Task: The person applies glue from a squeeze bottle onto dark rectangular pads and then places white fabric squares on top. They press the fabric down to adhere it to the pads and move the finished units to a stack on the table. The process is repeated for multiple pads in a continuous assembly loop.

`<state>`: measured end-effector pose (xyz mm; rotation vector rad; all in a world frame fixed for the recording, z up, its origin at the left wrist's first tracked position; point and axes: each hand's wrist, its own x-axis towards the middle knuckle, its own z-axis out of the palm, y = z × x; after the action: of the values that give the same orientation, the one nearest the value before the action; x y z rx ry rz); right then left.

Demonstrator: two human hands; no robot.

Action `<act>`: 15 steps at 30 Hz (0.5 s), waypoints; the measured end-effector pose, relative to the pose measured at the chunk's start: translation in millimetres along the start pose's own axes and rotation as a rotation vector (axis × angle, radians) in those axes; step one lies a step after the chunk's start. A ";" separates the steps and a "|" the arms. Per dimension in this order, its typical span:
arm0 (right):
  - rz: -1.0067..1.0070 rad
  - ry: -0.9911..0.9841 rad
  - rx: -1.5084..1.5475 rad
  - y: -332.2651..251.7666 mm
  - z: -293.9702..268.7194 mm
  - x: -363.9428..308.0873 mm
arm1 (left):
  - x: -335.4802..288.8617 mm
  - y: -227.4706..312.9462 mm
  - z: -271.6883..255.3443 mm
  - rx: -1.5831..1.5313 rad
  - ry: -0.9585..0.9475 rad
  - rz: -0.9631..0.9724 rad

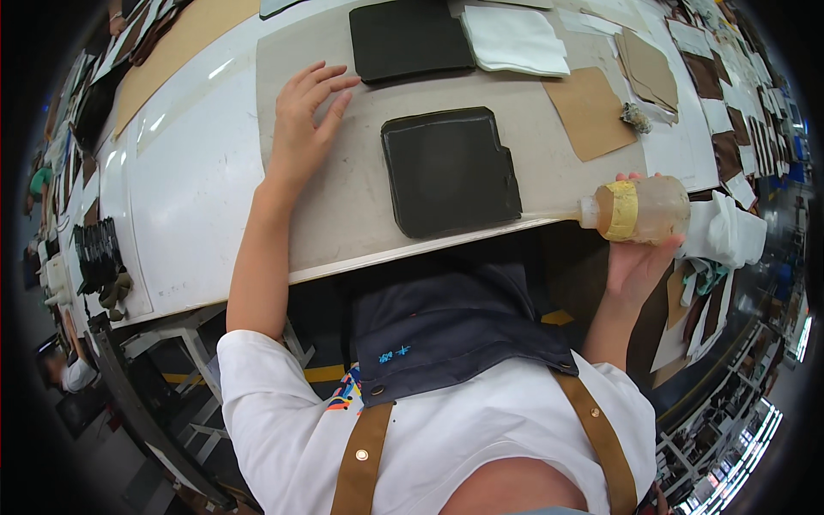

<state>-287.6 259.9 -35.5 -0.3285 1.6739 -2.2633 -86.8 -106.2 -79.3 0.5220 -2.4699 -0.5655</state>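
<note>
A flat black panel (446,176) lies on the grey work mat in front of me. It has rounded corners, a notch on its right side and a shiny line around its rim. My right hand (639,245) grips a translucent squeeze bottle (674,206) with yellow tape around it. The bottle is tipped on its side, and its long thin nozzle points left at the panel's lower right corner; I cannot tell whether it touches. My left hand (311,120) is raised over the mat left of the panel, fingers spread and holding nothing.
Beyond the panel are a stack of black pieces (410,41) and a stack of white sheets (515,40). Brown card pieces (592,112) lie at the far right, beside a small clump (636,118). White cloth (730,230) hangs by the table's right edge.
</note>
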 end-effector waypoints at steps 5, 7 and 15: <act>-0.155 0.016 -0.113 11.1 -11.1 -36.1 | -1.0 -2.8 0.9 -0.002 0.008 0.001; -0.319 -0.009 -0.179 20.6 -8.7 -43.3 | 0.5 -3.1 1.0 -0.002 0.011 0.007; -0.598 -0.075 -0.199 31.8 4.2 -56.9 | -0.8 -5.1 1.0 0.010 0.027 0.012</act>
<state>-230.0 268.9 -64.8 -1.0725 1.9567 -2.4231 -85.6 -109.9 -82.9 0.5152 -2.4495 -0.5380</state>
